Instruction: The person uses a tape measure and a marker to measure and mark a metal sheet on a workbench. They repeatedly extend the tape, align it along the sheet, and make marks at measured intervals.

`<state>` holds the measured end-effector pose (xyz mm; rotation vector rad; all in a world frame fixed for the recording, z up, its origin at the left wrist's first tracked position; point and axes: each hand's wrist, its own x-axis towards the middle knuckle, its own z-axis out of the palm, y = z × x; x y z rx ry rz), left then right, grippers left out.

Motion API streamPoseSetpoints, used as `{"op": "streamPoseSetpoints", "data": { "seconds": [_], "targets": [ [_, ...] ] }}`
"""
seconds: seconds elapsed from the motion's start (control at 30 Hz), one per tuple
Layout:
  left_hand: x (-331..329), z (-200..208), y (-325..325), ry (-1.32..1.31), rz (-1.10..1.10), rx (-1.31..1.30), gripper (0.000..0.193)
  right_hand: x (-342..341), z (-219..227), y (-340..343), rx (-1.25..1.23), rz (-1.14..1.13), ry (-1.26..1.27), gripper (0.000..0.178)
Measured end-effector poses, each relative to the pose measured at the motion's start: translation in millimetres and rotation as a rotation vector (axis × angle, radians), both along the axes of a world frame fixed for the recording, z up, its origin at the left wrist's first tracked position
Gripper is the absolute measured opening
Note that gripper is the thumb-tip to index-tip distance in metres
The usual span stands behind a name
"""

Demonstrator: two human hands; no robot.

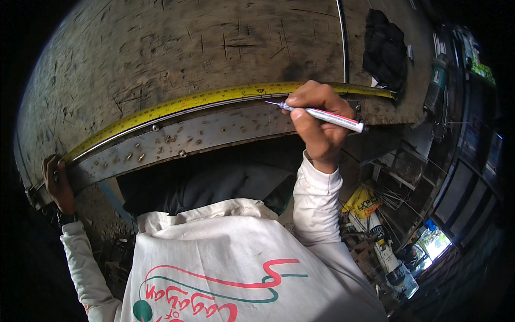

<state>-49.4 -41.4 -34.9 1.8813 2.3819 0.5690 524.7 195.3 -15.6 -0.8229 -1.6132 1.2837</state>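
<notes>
My right hand [328, 140] is closed round a white and red marker pen [333, 119]. Its thin tip points left, just over a slim shiny metal rod [213, 104] at the table's near edge. Along that rod's far side stretches a yellow tape measure [185, 102], bowed across the view and passing behind my right fingers. At the far left, my left hand [58, 188] curls its fingers at the tape's end, by the table corner. A grey, pitted metal strip [214, 127] edges the table between the rod and my body.
The worn wooden tabletop [177, 48] is scratched and stained. A second metal rod [343, 43] lies on it, pointing away. A crumpled black cloth [384, 51] and a teal power tool [437, 80] are at the right. Below them sit a yellow bag [360, 203] and clutter.
</notes>
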Motion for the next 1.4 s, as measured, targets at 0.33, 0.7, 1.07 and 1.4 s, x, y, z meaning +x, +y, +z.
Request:
{"op": "streamPoseSetpoints", "data": {
  "seconds": [0.33,0.7,1.07,1.4],
  "targets": [
    [2.8,3.9,0.1,-0.012,0.004,-0.007,0.013,63.6,8.2,9.2,-0.058,-0.335,0.355,0.025],
    [15.3,11.0,10.7,-0.032,-0.039,0.007,0.011,13.9,13.5,-4.8,-0.035,-0.157,0.105,0.017],
    [19.7,11.6,8.7,-0.018,0.020,0.009,0.013,-17.3,3.5,-7.0,0.042,-0.019,-0.015,0.010],
    [15.1,9.5,4.6,-0.064,0.044,-0.015,0.013,-37.1,9.5,-12.8,0.007,-0.007,-0.062,0.010]
  ]
}}
